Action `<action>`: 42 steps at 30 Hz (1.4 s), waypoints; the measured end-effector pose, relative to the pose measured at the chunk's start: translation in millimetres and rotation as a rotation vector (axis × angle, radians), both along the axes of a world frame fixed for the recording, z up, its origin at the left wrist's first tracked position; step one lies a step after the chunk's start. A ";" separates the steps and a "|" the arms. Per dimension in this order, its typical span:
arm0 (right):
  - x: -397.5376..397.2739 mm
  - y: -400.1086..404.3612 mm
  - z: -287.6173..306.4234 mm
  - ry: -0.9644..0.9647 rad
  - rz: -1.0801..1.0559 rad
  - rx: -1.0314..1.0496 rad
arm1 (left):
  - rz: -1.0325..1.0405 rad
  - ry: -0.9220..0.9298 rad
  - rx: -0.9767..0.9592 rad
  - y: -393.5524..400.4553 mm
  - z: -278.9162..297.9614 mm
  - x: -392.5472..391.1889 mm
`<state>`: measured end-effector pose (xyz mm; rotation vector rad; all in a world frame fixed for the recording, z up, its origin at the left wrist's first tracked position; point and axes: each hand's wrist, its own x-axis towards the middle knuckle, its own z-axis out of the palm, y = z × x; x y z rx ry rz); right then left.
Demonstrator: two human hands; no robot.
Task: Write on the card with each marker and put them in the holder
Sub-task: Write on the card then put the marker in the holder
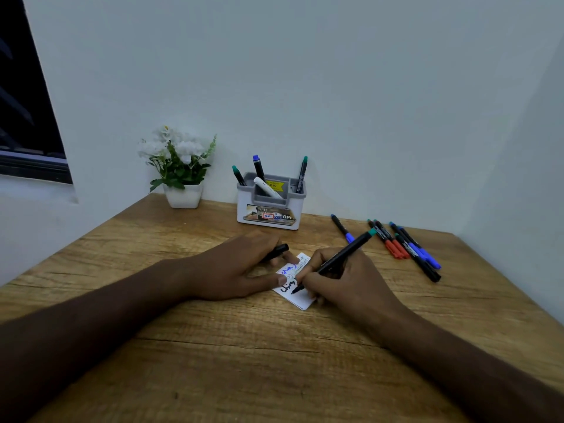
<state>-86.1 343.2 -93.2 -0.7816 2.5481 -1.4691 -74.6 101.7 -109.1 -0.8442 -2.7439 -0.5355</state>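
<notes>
Card (300,296) lies at table (213,346) centre. Right hand (341,282) grips black marker (338,259), tip on card. Left hand (235,270) thumb pins card, fingers curled round black cap (279,250). Holder (270,203) at 12 o'clock; loose markers (406,245) at 2 o'clock.

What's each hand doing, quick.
Left hand: grips the black cap, thumb on the card.
Right hand: grips the marker, writing.
</notes>
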 end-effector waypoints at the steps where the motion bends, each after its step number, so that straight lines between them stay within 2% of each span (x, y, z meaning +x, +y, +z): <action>1: 0.7 -0.1 0.4 0.009 0.000 0.002 | -0.002 0.008 -0.002 -0.2 -0.6 -0.5; 7: 1.5 -3.4 -3.3 0.077 -0.037 0.071 | -0.013 0.011 0.000 -0.4 -2.1 -2.2; 42: -6.4 -1.8 -4.7 0.025 -0.113 0.039 | -0.016 -0.011 0.011 4.9 5.0 3.3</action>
